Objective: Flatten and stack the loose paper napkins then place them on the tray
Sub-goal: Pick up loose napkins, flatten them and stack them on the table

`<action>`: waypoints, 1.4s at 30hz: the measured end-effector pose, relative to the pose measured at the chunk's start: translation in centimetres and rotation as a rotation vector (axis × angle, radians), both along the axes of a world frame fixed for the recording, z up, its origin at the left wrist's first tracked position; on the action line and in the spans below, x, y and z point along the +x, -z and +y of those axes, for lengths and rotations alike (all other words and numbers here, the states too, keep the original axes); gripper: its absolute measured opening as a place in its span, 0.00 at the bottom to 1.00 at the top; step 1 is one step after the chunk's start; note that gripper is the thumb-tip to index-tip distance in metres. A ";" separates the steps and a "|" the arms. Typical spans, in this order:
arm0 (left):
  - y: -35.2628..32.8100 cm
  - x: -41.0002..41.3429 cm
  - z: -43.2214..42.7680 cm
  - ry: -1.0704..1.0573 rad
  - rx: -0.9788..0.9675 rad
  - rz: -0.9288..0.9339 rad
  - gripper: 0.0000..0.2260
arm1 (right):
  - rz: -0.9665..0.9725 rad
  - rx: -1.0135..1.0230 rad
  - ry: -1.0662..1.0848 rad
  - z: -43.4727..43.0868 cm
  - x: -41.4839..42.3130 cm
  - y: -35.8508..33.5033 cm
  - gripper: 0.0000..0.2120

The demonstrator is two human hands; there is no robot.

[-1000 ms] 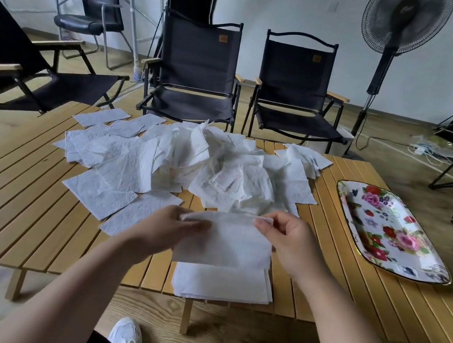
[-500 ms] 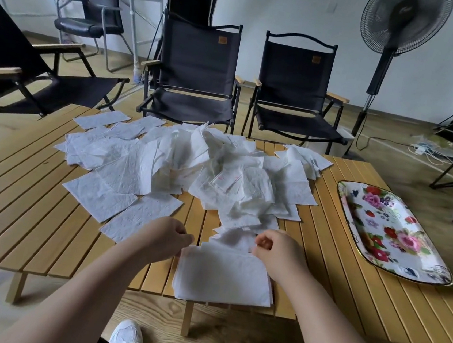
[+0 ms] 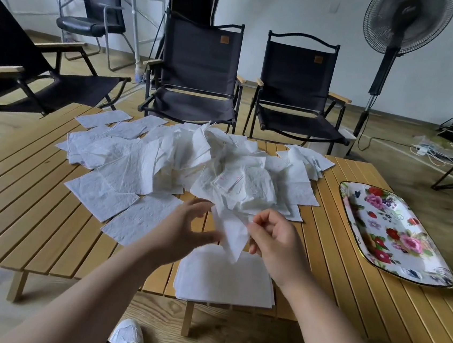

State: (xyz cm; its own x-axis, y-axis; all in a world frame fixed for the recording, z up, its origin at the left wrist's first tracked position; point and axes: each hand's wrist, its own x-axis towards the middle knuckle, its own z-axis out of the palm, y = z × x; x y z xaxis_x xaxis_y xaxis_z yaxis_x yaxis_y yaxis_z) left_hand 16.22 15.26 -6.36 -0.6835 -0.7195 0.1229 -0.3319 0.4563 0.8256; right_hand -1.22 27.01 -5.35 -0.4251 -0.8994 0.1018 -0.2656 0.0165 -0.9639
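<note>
The flattened stack (image 3: 225, 278) lies at the near edge of the counter (image 3: 34, 207), and one crumpled napkin (image 3: 231, 233) hangs just above it between both hands. The step in hand looks like opening this sheet. It would go best by drawing two opposite corners apart until the paper is taut, then lowering it square onto the stack and smoothing from the middle outward. Thin tissue like this will likely tear if jerked. The loose heap (image 3: 192, 165) beyond touches the held sheet's upper end, so lift clear of it before spreading. The floral tray (image 3: 397, 236), off to the right and holding no napkins, comes in only once the heap is worked through.

The right hand (image 3: 274, 240) is raised with knuckles up, its fingers (image 3: 263, 221) curled and pinching the napkin's upper right edge. The left hand (image 3: 185, 228) reaches in from the other side, forefinger and thumb curved at the sheet's left edge. It is blurred, so I cannot tell whether it grips.
</note>
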 end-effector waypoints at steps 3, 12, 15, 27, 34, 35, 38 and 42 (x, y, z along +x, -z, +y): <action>-0.8 -0.1 0.1 -0.051 0.298 0.185 0.08 | -0.110 0.015 -0.011 0.0 -0.1 -0.4 0.05; -0.9 1.3 -0.5 0.118 0.657 0.108 0.20 | -0.590 0.126 -0.180 0.6 -1.2 -1.2 0.03; -1.0 1.1 -0.3 0.092 0.673 0.130 0.14 | -0.573 0.163 -0.153 0.5 -1.5 -0.8 0.10; -1.0 1.2 0.0 0.138 0.719 -0.153 0.12 | -0.228 0.380 -0.090 0.3 -2.1 0.4 0.07; 0.0 0.7 0.4 0.098 0.488 -0.568 0.11 | 0.320 0.464 0.002 -0.3 -2.0 2.4 0.06; 0.2 0.6 0.4 0.075 0.430 -0.584 0.11 | 0.354 0.451 0.040 -0.4 -2.0 2.4 0.06; 0.6 0.3 0.2 0.039 0.327 -0.626 0.07 | 0.414 0.441 0.102 -0.5 -2.5 2.5 0.05; 1.1 -0.2 0.0 0.000 0.300 -0.649 0.06 | 0.433 0.514 0.029 -0.3 -2.2 2.6 0.04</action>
